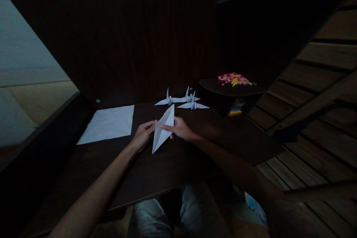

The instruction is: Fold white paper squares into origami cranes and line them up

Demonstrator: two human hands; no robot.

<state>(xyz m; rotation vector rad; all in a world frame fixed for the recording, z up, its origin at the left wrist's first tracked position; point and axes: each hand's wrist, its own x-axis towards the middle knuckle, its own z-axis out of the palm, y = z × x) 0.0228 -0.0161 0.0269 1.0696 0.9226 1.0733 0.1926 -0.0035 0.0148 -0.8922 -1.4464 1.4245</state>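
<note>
A sheet of white paper folded into a long diamond (165, 128) is held up off the dark desk, its points slanting to upper right and lower left. My left hand (144, 133) grips its left edge, fingers partly behind it. From the other side my right hand (180, 128) pinches it, the thumb lying across the front face. Just beyond the hands stand three white paper cranes (193, 105), with wings spread and set close together. To the left lies a flat stack or sheet of white paper (107, 124).
A heap of small pink, red and yellow pieces (234, 79) sits on a rounded corner shelf (206, 84) at the right. A dark wooden panel (125, 44) rises behind the desk (139, 182). Wooden slats (323, 59) run along the far right.
</note>
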